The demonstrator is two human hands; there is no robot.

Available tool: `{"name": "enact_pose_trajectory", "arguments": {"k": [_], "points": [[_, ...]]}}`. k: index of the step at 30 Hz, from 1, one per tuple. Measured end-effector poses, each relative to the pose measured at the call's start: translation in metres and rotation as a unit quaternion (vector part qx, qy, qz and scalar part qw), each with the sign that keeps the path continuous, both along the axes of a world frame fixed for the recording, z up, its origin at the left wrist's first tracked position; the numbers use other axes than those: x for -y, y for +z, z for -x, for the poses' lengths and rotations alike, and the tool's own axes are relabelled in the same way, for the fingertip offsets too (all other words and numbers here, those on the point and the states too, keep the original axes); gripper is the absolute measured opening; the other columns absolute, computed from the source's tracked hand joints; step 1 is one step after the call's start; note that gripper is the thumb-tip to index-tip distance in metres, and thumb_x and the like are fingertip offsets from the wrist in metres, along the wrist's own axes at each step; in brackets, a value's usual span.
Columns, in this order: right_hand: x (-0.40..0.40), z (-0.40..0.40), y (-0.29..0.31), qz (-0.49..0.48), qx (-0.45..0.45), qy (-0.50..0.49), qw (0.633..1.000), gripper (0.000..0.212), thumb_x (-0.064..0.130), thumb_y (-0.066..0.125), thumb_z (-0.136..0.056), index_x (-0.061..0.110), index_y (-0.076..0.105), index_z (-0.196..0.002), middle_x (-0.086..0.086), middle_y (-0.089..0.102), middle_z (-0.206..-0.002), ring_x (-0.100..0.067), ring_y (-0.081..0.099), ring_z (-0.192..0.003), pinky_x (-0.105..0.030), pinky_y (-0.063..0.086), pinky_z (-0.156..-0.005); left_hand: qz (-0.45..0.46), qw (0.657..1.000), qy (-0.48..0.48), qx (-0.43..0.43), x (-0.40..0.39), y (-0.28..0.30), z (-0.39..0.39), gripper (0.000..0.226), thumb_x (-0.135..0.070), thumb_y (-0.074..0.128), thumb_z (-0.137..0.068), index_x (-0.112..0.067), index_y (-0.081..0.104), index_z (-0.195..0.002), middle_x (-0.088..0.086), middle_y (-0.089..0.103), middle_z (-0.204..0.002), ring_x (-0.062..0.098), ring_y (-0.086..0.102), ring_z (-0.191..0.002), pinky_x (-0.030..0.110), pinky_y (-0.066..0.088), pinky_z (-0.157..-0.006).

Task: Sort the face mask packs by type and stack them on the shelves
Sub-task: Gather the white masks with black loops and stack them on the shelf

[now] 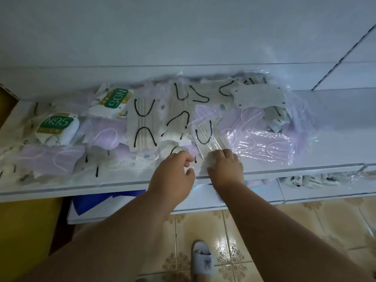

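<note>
A mixed heap of face mask packs covers the white shelf (325,127). Grey masks with black ear loops (142,127) lie in the middle, lilac packs (262,147) at right and front left, and two green-labelled N95 packs (57,125) at left. My right hand (223,165) has its fingers curled on the near end of a clear-wrapped grey mask pack (205,137) at the shelf's front. My left hand (175,171) sits just left of it, its fingers curled on the wrapper's edge.
A lower shelf (203,200) under the front edge holds a blue-and-white box (101,202) and more mask packs (311,180) at right. A yellow-brown carton (24,231) stands at left. Below are a tiled floor (284,231) and my slippered foot (202,259).
</note>
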State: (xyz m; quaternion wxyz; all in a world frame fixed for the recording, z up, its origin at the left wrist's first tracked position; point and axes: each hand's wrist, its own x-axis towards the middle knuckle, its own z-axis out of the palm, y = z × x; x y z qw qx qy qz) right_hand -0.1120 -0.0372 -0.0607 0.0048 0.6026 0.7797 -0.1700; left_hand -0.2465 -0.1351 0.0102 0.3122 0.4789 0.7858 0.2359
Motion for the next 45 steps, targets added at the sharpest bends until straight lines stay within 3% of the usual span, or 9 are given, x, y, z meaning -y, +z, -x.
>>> {"name": "enact_pose_trajectory", "arguments": {"k": [4, 7, 10, 17, 24, 30, 36, 41, 45], "points": [[0.004, -0.003, -0.001, -0.011, -0.072, -0.034, 0.997, 0.024, 0.005, 0.049, -0.088, 0.007, 0.061, -0.108, -0.011, 0.058, -0.110, -0.032, 0.053, -0.105, -0.033, 0.039, -0.079, 0.005, 0.978, 0.115, 0.173, -0.012, -0.011, -0.004, 0.020, -0.020, 0.056, -0.097, -0.029, 0.059, -0.115, -0.013, 0.060, -0.112, 0.000, 0.058, -0.088, 0.008, 0.045, -0.062], [0.022, 0.000, 0.021, -0.012, -0.213, -0.074, 0.974, 0.009, 0.011, 0.056, -0.090, 0.010, 0.063, -0.097, -0.003, 0.058, -0.098, -0.023, 0.056, -0.088, -0.028, 0.035, -0.070, 0.031, 0.909, 0.210, 0.360, -0.014, -0.008, -0.006, 0.026, -0.042, 0.066, -0.089, -0.026, 0.063, -0.109, -0.005, 0.066, -0.108, 0.015, 0.064, -0.096, 0.036, 0.054, -0.094], [0.053, 0.023, 0.048, 0.015, -0.333, 0.060, 0.941, 0.010, 0.006, 0.060, -0.086, 0.012, 0.067, -0.091, 0.004, 0.061, -0.095, -0.011, 0.055, -0.089, -0.017, 0.041, -0.074, 0.016, 0.837, 0.252, 0.485, -0.012, -0.008, 0.006, 0.038, -0.051, 0.068, -0.088, -0.019, 0.065, -0.109, 0.000, 0.075, -0.094, 0.017, 0.072, -0.088, 0.040, 0.056, -0.087], [0.044, 0.089, 0.068, 0.081, -0.328, 0.122, 0.933, 0.027, 0.001, 0.050, -0.090, 0.013, 0.070, -0.104, 0.001, 0.063, -0.112, -0.014, 0.061, -0.096, -0.007, 0.041, -0.084, -0.059, 0.843, 0.334, 0.417, 0.014, -0.004, 0.065, 0.029, -0.040, 0.053, -0.102, -0.018, 0.066, -0.116, 0.010, 0.075, -0.107, 0.030, 0.072, -0.100, 0.057, 0.054, -0.094], [0.033, 0.161, 0.065, 0.084, -0.244, 0.139, 0.956, 0.032, 0.024, 0.066, -0.091, 0.017, 0.060, -0.122, -0.005, 0.056, -0.124, -0.024, 0.059, -0.097, -0.029, 0.047, -0.080, -0.109, 0.775, 0.335, 0.525, 0.041, 0.007, 0.109, 0.044, -0.047, 0.057, -0.090, -0.019, 0.064, -0.123, 0.007, 0.072, -0.119, 0.023, 0.069, -0.111, 0.045, 0.052, -0.096], [0.031, 0.180, 0.045, 0.046, -0.070, 0.161, 0.983, 0.064, 0.044, 0.050, -0.100, 0.024, 0.023, -0.154, -0.004, 0.009, -0.165, -0.036, 0.056, -0.121, -0.041, 0.047, -0.083, -0.090, 0.835, 0.440, 0.317, 0.050, -0.019, 0.141, 0.021, -0.014, 0.061, -0.089, -0.017, 0.064, -0.108, 0.010, 0.068, -0.111, 0.039, 0.065, -0.108, 0.060, 0.051, -0.097], [0.026, 0.171, 0.034, -0.021, -0.038, 0.131, 0.990, 0.052, 0.005, 0.045, -0.092, 0.017, 0.036, -0.142, -0.009, 0.048, -0.137, -0.038, 0.063, -0.101, -0.042, 0.052, -0.075, -0.051, 0.870, 0.398, 0.287, 0.045, -0.022, 0.137, 0.017, -0.008, 0.047, -0.102, -0.015, 0.057, -0.114, -0.001, 0.055, -0.098, 0.015, 0.056, -0.091, 0.028, 0.049, -0.083], [0.035, 0.163, 0.031, 0.020, 0.061, 0.247, 0.967, 0.092, 0.056, 0.069, -0.083, 0.032, 0.014, -0.153, -0.004, 0.003, -0.163, -0.035, 0.063, -0.104, -0.037, 0.048, -0.073, -0.078, 0.870, 0.381, 0.303, 0.035, -0.023, 0.132, 0.022, -0.012, 0.052, -0.100, -0.026, 0.057, -0.117, 0.000, 0.062, -0.093, 0.021, 0.060, -0.084, 0.039, 0.051, -0.081], [0.039, 0.170, 0.021, -0.023, 0.066, 0.246, 0.967, 0.075, 0.029, 0.070, -0.088, 0.029, 0.025, -0.148, -0.007, 0.020, -0.157, -0.034, 0.066, -0.091, -0.035, 0.041, -0.063, -0.074, 0.879, 0.384, 0.272, 0.034, -0.023, 0.132, 0.021, -0.010, 0.051, -0.098, -0.028, 0.057, -0.107, 0.003, 0.064, -0.090, 0.028, 0.064, -0.088, 0.051, 0.055, -0.090]]}}
